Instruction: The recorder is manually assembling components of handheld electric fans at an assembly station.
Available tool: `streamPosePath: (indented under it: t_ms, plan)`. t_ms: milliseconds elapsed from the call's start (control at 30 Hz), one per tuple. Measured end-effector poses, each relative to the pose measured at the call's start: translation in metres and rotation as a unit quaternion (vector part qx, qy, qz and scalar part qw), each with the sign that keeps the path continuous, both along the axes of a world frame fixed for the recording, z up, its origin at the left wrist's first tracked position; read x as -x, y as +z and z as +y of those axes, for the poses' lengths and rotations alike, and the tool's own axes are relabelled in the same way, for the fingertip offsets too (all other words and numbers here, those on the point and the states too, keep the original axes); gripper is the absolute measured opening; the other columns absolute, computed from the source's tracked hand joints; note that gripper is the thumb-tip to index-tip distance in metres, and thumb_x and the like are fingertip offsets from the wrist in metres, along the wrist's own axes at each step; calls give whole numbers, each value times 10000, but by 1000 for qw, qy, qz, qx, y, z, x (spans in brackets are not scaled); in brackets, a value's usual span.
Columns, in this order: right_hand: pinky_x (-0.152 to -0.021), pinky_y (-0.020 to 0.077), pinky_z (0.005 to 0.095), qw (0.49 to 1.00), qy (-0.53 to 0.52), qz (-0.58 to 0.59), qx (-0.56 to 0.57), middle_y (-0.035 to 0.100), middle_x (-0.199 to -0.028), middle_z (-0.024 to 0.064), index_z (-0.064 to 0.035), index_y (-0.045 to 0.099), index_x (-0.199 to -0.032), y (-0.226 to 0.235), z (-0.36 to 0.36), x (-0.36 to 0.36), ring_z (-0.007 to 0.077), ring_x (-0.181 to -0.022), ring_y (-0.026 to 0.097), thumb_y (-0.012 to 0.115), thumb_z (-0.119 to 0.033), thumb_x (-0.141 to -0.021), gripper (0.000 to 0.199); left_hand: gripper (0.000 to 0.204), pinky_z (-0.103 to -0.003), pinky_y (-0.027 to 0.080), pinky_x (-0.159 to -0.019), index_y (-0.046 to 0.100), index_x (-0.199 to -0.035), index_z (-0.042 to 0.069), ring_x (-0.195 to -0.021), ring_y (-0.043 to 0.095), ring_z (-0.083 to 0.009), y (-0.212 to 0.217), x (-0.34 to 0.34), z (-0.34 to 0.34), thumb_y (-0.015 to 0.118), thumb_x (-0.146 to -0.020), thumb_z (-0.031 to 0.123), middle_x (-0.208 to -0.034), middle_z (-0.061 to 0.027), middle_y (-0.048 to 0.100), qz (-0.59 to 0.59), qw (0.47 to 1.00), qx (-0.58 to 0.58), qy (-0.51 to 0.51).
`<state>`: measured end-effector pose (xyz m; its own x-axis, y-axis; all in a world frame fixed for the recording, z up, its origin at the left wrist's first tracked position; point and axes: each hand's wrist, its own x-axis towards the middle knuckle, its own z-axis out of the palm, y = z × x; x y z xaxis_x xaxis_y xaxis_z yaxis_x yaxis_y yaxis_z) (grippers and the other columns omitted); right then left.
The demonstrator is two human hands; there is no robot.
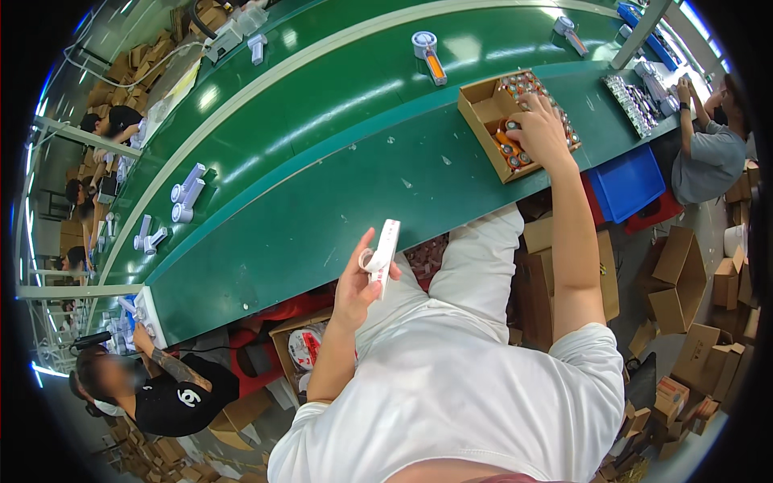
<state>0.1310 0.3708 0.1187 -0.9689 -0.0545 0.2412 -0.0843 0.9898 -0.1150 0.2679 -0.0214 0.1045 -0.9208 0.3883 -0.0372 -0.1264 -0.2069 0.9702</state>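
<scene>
My left hand (352, 283) is closed around a white strip with a curled loop (388, 241), which looks like a strip of labels; it is held up in front of the table edge. On the table to the right stands an open cardboard box (477, 129). Packed in it are several orange cylinders with shiny ends, which look like battery cells (509, 151). Into this box reaches my right hand (541, 133), its fingers bent down and closed on an orange battery cell; the fingertips are partly hidden.
On the green conveyor belt (322, 88) beyond the table lie white handheld fans (428, 56), some with orange cells showing in the handle. A blue bin (626, 183) and a tray of metal parts (632, 105) are at the right. Co-workers sit on both sides; cardboard boxes (676, 274) stand on the floor.
</scene>
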Motion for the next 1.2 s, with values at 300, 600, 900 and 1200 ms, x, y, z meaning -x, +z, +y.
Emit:
streamPosePath:
  t_ms: [300, 600, 900, 1200]
  plan:
    - [-937, 496, 345, 637, 98, 115, 756, 600, -1212, 118, 55, 514, -1267, 25, -30, -30, 189, -1035, 612, 519, -198, -1015, 358, 817, -297, 464, -749, 232, -1486, -22, -772, 577, -156, -13, -1, -5, 556, -826, 336, -925, -125, 624, 38, 989, -32, 141]
    - [-524, 425, 274, 313, 14, -281, 907, 550, -865, 53, 9, 468, -1335, 30, -131, -83, 151, -686, 531, 388, -329, -1030, 462, 848, -267, 430, -696, 132, -1510, 3, -742, 498, -119, 16, 29, 38, 595, -873, 318, -871, -77, 555, 81, 973, -100, 192]
    - [-506, 376, 228, 589, 119, -122, 790, 552, -808, 47, -15, 442, -1297, 19, -180, -116, 90, -595, 499, 483, -225, -1027, 345, 884, -337, 402, -857, 140, -1509, -31, -986, 554, -202, 8, 22, 44, 655, -814, 154, -1210, -190, 576, 196, 949, 142, 200]
    - [-508, 388, 215, 767, 87, -109, 627, 618, -665, 12, -14, 653, -888, 29, -201, -119, 45, -571, 498, 722, -128, -877, 134, 946, -366, 307, -932, 142, -1478, -111, -986, 526, -213, -15, 21, 39, 662, -841, 355, -1198, -166, 549, 312, 921, 150, 178]
